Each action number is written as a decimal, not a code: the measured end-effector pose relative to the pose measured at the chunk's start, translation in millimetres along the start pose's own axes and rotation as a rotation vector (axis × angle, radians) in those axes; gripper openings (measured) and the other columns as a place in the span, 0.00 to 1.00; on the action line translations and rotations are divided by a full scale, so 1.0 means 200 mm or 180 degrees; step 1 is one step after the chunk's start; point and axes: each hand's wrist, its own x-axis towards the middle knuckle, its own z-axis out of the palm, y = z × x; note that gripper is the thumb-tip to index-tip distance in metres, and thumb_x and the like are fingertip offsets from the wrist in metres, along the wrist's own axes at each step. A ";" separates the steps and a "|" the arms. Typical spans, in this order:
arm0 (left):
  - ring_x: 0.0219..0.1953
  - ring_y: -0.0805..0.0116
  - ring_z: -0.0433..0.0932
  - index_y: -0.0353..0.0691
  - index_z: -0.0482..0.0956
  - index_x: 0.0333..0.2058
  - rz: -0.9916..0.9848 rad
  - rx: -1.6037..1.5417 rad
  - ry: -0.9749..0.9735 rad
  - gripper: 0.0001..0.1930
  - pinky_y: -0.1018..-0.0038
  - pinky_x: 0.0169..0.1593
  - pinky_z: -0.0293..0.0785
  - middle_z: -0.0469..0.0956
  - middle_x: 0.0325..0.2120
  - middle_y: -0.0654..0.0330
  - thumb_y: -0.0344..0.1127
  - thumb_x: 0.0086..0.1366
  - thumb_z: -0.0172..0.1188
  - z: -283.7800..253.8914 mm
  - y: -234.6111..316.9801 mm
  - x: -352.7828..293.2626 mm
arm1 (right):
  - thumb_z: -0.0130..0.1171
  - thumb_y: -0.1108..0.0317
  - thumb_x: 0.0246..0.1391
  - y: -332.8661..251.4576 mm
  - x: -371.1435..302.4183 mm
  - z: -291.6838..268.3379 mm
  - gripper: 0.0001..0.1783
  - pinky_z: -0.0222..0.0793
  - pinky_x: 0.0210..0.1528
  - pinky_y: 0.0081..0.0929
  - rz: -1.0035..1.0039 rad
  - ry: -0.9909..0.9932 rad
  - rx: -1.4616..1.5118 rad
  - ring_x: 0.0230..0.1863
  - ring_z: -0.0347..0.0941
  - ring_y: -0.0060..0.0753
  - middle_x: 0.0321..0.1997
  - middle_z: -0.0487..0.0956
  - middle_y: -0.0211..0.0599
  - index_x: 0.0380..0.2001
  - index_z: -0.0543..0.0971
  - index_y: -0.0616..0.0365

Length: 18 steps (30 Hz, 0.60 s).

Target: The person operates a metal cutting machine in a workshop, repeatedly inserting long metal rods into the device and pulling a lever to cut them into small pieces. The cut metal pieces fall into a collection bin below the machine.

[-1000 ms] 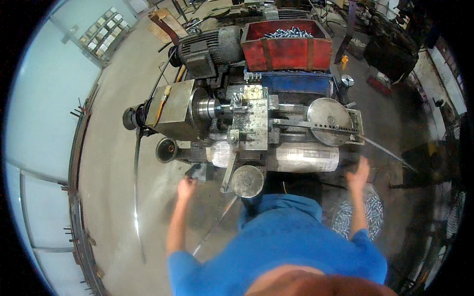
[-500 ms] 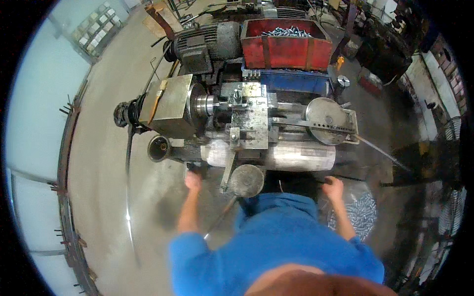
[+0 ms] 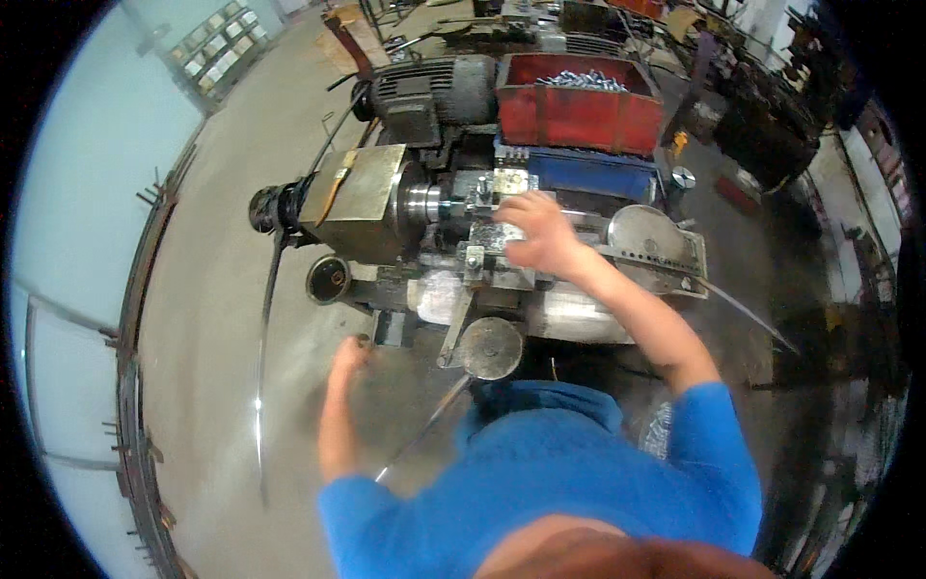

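Observation:
My right hand (image 3: pixel 540 230) is over the tool slide (image 3: pixel 509 267) of a small metal lathe, fingers apart and slightly curled. No held thing shows in it, and it covers part of the slide. My left hand (image 3: pixel 352 355) is closed, low in front of the machine, beside a small grey metal box (image 3: pixel 391 328). A dark bit shows at its fingers, too small to name. Left of the slide are the bright spindle nose (image 3: pixel 421 205) and the box-shaped headstock (image 3: pixel 355 217), with a brush (image 3: pixel 335 190) lying on top. A round metal disc (image 3: pixel 490 348) sits closest to my body.
Behind the lathe stand a motor (image 3: pixel 439 92), a red bin (image 3: pixel 579 123) of small metal parts and a blue bin (image 3: pixel 598 176). A larger disc (image 3: pixel 643 237) with a perforated bar is at right. More parts (image 3: pixel 658 432) lie low right. A long rod (image 3: pixel 258 415) extends at left.
My right hand has risen from beside the pile of parts at lower right to the tool slide. My left hand has drawn slightly left, away from the machine. The view has shifted a little.

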 end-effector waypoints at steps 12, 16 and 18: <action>0.33 0.50 0.77 0.37 0.75 0.32 -0.0963 0.1220 0.2676 0.25 0.60 0.37 0.71 0.77 0.27 0.48 0.57 0.52 0.55 -0.57 -0.52 -0.47 | 0.58 0.61 0.28 0.02 0.38 0.47 0.12 0.48 0.60 0.44 0.0092 -0.2392 -0.1311 0.39 0.73 0.40 0.28 0.78 0.39 0.22 0.80 0.51; 0.33 0.47 0.76 0.37 0.75 0.33 -0.0761 0.1253 0.2584 0.24 0.59 0.37 0.71 0.77 0.27 0.46 0.53 0.47 0.60 -0.47 -0.31 -0.58 | 0.58 0.60 0.31 0.01 0.38 0.44 0.13 0.46 0.61 0.47 0.0104 -0.2492 -0.1386 0.40 0.73 0.39 0.31 0.79 0.38 0.25 0.81 0.52; 0.33 0.47 0.76 0.36 0.74 0.34 -0.0834 0.1120 0.2376 0.24 0.58 0.37 0.71 0.77 0.28 0.46 0.51 0.47 0.60 -0.47 -0.10 -0.67 | 0.58 0.61 0.31 0.01 0.38 0.43 0.13 0.45 0.61 0.49 0.0090 -0.2379 -0.1348 0.40 0.73 0.40 0.32 0.79 0.38 0.26 0.81 0.52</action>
